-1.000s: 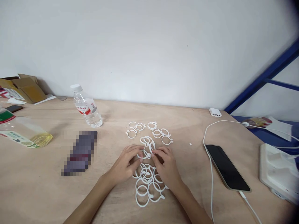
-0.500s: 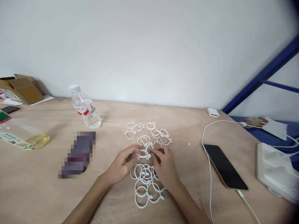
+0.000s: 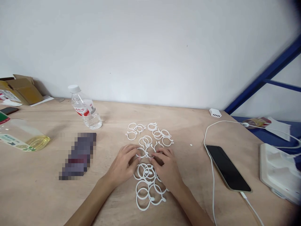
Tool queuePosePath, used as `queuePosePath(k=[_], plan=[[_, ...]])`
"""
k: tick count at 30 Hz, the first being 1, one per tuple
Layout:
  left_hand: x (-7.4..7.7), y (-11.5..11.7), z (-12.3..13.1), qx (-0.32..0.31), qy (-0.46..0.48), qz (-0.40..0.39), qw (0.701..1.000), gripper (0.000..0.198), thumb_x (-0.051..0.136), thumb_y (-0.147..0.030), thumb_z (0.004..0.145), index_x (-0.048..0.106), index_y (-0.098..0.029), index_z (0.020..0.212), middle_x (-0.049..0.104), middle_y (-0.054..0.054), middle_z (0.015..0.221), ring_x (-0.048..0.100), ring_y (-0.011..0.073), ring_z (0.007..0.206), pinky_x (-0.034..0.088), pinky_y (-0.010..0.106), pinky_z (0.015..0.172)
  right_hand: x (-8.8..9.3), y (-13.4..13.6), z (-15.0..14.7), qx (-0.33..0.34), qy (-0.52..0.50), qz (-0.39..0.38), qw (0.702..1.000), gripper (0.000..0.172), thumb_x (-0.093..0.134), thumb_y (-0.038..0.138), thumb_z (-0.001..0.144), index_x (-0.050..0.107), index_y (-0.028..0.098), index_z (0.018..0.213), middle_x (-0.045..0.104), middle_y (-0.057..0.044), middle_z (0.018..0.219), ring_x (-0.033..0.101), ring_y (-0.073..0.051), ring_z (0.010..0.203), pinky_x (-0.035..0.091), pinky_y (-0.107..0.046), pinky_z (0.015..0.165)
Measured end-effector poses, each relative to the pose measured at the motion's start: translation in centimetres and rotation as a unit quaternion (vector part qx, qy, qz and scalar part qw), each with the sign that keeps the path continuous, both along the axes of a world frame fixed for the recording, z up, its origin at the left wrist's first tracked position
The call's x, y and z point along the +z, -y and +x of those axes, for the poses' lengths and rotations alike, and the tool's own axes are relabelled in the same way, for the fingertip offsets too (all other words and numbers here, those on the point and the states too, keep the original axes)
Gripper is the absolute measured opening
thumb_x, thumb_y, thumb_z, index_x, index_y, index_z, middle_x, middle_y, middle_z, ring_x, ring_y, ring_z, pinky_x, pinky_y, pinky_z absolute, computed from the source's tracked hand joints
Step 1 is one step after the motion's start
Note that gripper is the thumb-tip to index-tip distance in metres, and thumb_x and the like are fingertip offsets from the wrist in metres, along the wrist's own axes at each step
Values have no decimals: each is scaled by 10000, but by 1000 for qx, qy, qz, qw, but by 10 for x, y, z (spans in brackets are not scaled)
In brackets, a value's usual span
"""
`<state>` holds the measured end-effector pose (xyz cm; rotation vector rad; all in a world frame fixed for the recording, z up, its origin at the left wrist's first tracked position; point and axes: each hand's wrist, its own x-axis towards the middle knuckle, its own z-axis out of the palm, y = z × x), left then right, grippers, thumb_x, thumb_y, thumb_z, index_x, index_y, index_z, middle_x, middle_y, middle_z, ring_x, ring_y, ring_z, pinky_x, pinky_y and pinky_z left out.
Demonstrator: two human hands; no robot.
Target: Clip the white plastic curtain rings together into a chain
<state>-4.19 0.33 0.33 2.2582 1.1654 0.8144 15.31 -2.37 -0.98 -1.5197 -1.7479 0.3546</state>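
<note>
White plastic rings lie on the wooden table (image 3: 188, 163) in two groups: a far cluster (image 3: 150, 135) and a near pile (image 3: 148, 188). Between them my left hand (image 3: 123, 164) and my right hand (image 3: 166, 166) meet, fingertips pinched together on one white ring (image 3: 144, 153). Both hands rest low on the table, partly covering the top of the near pile. How the ring sits under the fingers is partly hidden.
A water bottle (image 3: 84, 108) stands at the back left, a bottle of yellow liquid (image 3: 23, 136) lies at the left edge, a blurred dark object (image 3: 78, 155) beside it. A phone (image 3: 228, 168) on a white cable (image 3: 209, 150), a white charger (image 3: 215, 113) and a white tray (image 3: 279, 171) are at right. A cardboard box (image 3: 22, 89) sits far left.
Both hands have stayed at the same spot, fingers shifting slightly on the ring between them. The view has drifted a little.
</note>
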Motion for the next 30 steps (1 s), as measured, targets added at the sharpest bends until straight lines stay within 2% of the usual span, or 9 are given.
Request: queuePosePath(k=[5,7,10,14,18,23,30], plan=[[-2,-1,-1,49,-4,13,999,105,528,-148,849,607,-199,897,613,86,1156,548,249,1112,430,458,988,-6,-2,2,-10,-2,25,1000,48,711,173,753,740,209,763,649,-76,890,542,-245,897,501,-413,816],[-1,-1,-1,45,12,3,999,121,551,-148,836,604,-204,929,603,83,1158,543,246,1114,436,447,986,-7,-2,4,-35,3,42,998,88,706,181,752,742,202,830,650,-88,914,541,-257,913,499,-433,819],[2,2,3,16,53,-23,998,246,579,-172,843,574,-224,1083,590,79,1188,536,231,1135,440,421,996,-5,-2,8,-65,2,88,994,188,677,220,780,726,186,959,648,-108,969,543,-267,937,490,-462,841],[5,7,8,-14,112,-49,992,386,609,-217,851,522,-237,1227,569,88,1251,525,227,1181,421,413,1035,4,1,9,14,-34,98,995,225,654,254,819,707,208,1033,669,-91,1003,570,-241,954,496,-423,851],[10,11,10,-28,139,-69,987,436,624,-226,843,523,-242,1267,567,94,1263,529,240,1192,423,413,1037,11,2,7,82,-64,70,992,152,610,224,866,729,243,960,715,-50,929,586,-207,893,500,-382,813],[14,12,10,-42,122,-95,987,490,659,-278,820,527,-227,1289,563,111,1287,523,257,1205,417,419,1043,13,1,9,101,-88,60,989,110,635,223,855,739,235,889,733,-43,872,588,-203,870,491,-387,804],[11,10,11,-35,128,-109,985,367,663,-333,823,613,-201,1162,667,88,1111,618,233,1030,497,365,911,16,2,10,122,-122,46,984,108,648,228,839,752,229,867,730,-49,846,600,-195,848,507,-371,780]])
